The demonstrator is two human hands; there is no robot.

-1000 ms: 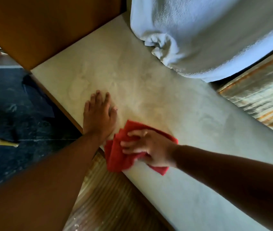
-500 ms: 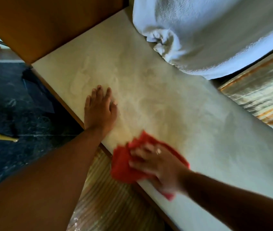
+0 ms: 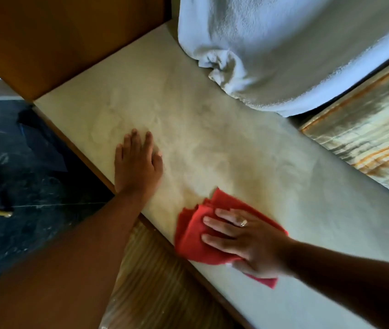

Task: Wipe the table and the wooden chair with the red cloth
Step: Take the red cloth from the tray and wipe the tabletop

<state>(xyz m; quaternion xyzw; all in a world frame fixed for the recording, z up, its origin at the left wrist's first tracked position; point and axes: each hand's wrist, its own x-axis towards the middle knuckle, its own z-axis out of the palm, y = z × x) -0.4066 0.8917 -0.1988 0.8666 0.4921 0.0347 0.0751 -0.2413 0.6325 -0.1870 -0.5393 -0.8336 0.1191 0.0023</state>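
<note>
The pale marbled table [image 3: 224, 143] runs diagonally from upper left to lower right. A crumpled red cloth [image 3: 193, 236] lies on it near the front edge. My right hand [image 3: 243, 241], with a ring on one finger, presses flat on the cloth and covers its right part. My left hand [image 3: 137, 165] rests palm down on the bare tabletop near the same edge, up and left of the cloth, fingers slightly spread and holding nothing. A wooden surface [image 3: 160, 281] with lengthwise grain shows below the table's edge; I cannot tell if it is the chair.
A white towel [image 3: 283, 48] drapes onto the table's far side at the top right. A brown wooden panel [image 3: 58, 36] stands at the table's far left end. Dark stone floor [image 3: 10, 174] lies to the left. A striped fabric surface [image 3: 367, 143] sits at the right.
My right hand has slid the red cloth along the table's front edge toward the lower right and flattened onto it. My left hand has stayed pressed on the tabletop.
</note>
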